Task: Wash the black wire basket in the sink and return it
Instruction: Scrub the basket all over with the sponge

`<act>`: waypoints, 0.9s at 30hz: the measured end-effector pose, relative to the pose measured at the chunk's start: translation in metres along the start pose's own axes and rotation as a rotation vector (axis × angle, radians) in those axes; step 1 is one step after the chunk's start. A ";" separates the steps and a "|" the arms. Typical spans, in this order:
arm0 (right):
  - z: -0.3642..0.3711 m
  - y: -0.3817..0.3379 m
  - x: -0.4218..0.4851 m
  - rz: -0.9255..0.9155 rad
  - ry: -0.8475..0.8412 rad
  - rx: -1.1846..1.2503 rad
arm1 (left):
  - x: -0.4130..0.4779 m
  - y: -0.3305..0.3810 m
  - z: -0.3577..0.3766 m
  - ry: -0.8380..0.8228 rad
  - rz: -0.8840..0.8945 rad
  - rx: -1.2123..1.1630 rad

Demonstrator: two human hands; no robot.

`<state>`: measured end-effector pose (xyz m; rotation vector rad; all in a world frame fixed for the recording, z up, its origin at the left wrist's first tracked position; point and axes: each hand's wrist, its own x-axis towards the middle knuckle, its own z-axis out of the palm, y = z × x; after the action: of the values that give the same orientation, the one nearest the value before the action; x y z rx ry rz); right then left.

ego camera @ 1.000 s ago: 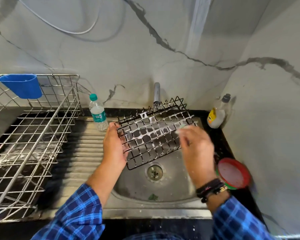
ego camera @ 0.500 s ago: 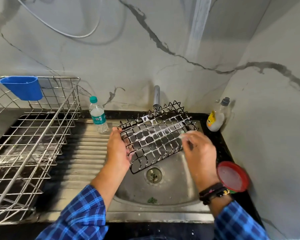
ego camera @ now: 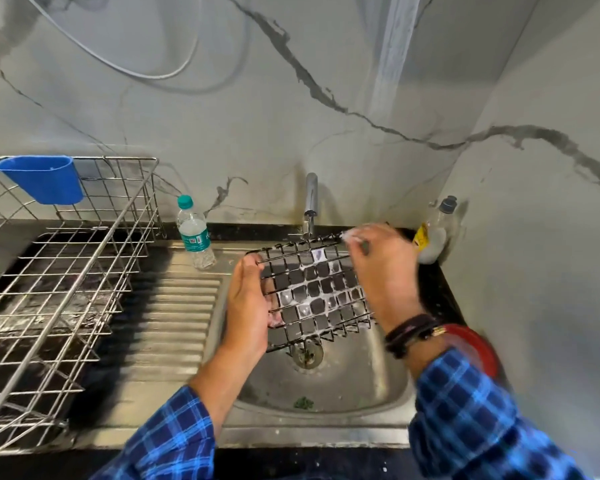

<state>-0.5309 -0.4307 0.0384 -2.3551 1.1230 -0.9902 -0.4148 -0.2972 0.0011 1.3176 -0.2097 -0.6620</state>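
Crowding the tabletop: dish rack (ego camera: 66, 289) and water bottle (ego camera: 194, 233) on the left, soap bottle (ego camera: 437, 233) on the right. Black wire basket (ego camera: 312, 292) is held tilted over the sink (ego camera: 326, 386), below the tap (ego camera: 310, 199). Left hand (ego camera: 250, 306) grips its left edge, right hand (ego camera: 385, 271) pinches a pale soapy lump (ego camera: 352, 235) at its far rim, too blurred to name.

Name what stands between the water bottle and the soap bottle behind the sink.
Head view: the tap stands there, with the black wire basket's top edge and the right hand, pinching a foamy scrubber, just before it.
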 end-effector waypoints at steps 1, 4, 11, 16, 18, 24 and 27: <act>0.009 -0.020 -0.008 -0.112 -0.042 0.005 | 0.001 0.001 0.003 0.007 0.018 0.016; 0.028 -0.056 -0.025 -0.339 -0.102 0.079 | 0.001 0.003 0.007 -0.004 0.051 0.050; -0.016 0.011 0.026 0.161 0.053 0.013 | 0.009 0.002 -0.016 -0.026 0.073 0.063; 0.010 -0.043 0.011 -0.048 -0.150 0.020 | 0.005 -0.002 -0.006 -0.101 0.274 0.238; 0.019 -0.066 0.001 -0.200 -0.148 0.068 | 0.008 -0.008 -0.005 -0.074 0.356 0.263; 0.013 -0.026 -0.004 -0.269 -0.124 0.019 | 0.009 -0.005 -0.012 -0.029 0.276 0.242; 0.002 -0.001 -0.004 -0.052 -0.060 0.092 | 0.007 0.000 -0.015 -0.047 0.248 0.222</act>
<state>-0.5301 -0.4270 0.0360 -2.3354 0.9782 -0.9602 -0.4016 -0.2883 -0.0046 1.4591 -0.4878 -0.4685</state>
